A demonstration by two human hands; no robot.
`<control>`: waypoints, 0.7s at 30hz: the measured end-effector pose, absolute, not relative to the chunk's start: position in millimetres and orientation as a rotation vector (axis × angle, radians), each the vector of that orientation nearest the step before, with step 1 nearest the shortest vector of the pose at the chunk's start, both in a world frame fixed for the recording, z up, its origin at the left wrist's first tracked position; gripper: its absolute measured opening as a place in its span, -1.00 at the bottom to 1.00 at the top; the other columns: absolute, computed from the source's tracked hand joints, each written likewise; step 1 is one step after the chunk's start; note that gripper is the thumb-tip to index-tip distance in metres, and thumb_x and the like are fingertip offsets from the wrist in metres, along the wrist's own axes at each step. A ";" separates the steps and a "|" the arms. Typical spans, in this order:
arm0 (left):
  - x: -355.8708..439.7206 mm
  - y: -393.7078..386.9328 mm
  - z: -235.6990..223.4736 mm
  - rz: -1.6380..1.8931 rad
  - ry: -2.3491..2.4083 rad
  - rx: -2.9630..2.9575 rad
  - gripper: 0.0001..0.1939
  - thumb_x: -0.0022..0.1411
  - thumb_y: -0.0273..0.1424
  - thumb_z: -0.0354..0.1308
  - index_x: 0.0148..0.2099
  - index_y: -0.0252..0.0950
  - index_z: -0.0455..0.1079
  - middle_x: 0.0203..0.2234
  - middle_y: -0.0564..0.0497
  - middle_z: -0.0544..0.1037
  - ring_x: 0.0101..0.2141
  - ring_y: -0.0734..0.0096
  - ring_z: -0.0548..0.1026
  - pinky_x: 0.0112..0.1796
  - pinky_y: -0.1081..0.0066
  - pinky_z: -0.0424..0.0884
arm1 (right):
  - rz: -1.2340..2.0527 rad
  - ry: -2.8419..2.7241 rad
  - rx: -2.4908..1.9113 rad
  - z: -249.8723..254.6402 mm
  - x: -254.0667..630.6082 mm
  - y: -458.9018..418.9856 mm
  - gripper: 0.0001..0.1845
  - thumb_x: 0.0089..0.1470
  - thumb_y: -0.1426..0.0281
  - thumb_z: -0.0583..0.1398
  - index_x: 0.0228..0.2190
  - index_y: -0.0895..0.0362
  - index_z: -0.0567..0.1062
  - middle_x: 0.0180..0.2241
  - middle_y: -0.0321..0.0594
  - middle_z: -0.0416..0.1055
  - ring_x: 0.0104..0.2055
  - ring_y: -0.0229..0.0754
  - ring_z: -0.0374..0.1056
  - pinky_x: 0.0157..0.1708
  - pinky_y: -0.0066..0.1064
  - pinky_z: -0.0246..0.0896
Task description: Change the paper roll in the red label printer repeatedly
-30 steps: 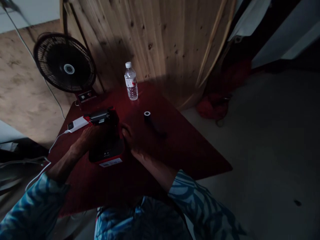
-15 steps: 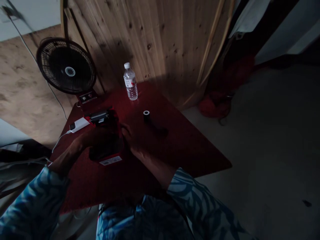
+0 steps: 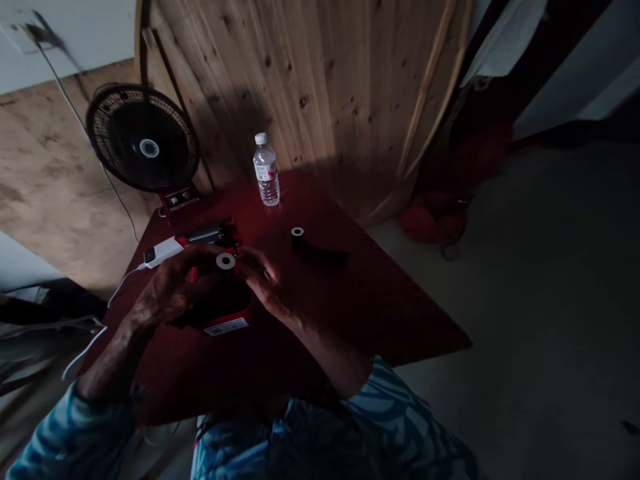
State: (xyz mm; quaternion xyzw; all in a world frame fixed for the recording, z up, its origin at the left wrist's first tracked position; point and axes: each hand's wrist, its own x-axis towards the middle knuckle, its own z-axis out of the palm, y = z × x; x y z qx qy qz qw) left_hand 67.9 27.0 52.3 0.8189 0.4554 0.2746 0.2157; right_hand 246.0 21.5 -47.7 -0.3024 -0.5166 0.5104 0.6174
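A dark device with a red edge and a white label [image 3: 223, 313] lies on the red table [image 3: 350, 300]. My left hand [image 3: 170, 293] is curled above it with a small roll [image 3: 225, 261] showing a white end at its fingertips. Just to the right of that roll, my right hand [image 3: 263, 280] has its fingers bent close to it. Which hand grips the roll is hard to tell in the dim light. A second roll with a white end [image 3: 297, 233] lies farther right beside a dark strip [image 3: 325, 253].
A water bottle [image 3: 266, 171] stands at the back of the table by the wooden panel [image 3: 310, 80]. A black fan [image 3: 145, 140] stands at the back left. A white adapter [image 3: 163, 251] with a cable lies left of the device. Red yarn [image 3: 433, 223] lies on the floor.
Both hands have lifted off the device. A small white-ended roll now shows between their fingertips. The view has shifted slightly.
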 end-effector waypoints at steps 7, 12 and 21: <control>89.7 16.8 43.8 0.866 1.278 2.167 -0.70 0.21 -0.27 0.21 -0.03 -0.24 0.53 -0.11 -0.09 0.59 -0.09 0.14 0.57 -0.07 0.23 0.51 | 1.047 -1.326 -0.632 -44.5 256.1 14.6 -0.58 0.11 0.29 0.25 0.04 -0.07 0.47 0.02 -0.28 0.50 0.13 -0.04 0.39 0.18 -0.08 0.27; 92.0 13.2 46.5 0.884 1.260 2.096 -0.62 0.20 -0.22 0.22 0.04 -0.19 0.53 -0.05 -0.06 0.60 -0.03 0.07 0.56 -0.01 0.19 0.50 | 0.933 -1.381 -0.633 -42.2 257.8 15.4 -0.64 0.13 0.28 0.23 -0.01 -0.08 0.46 -0.04 -0.29 0.52 0.05 -0.08 0.43 0.12 -0.13 0.31; 22.1 17.0 -10.2 1.755 1.518 1.572 -0.73 0.18 -0.25 0.27 -0.09 -0.25 0.52 -0.14 -0.03 0.63 -0.07 0.17 0.57 0.05 0.16 0.48 | 0.582 -1.182 -0.902 -56.6 264.3 36.1 -0.62 0.08 0.21 0.21 -0.04 -0.02 0.40 -0.06 -0.15 0.49 -0.06 -0.07 0.41 -0.08 -0.20 0.34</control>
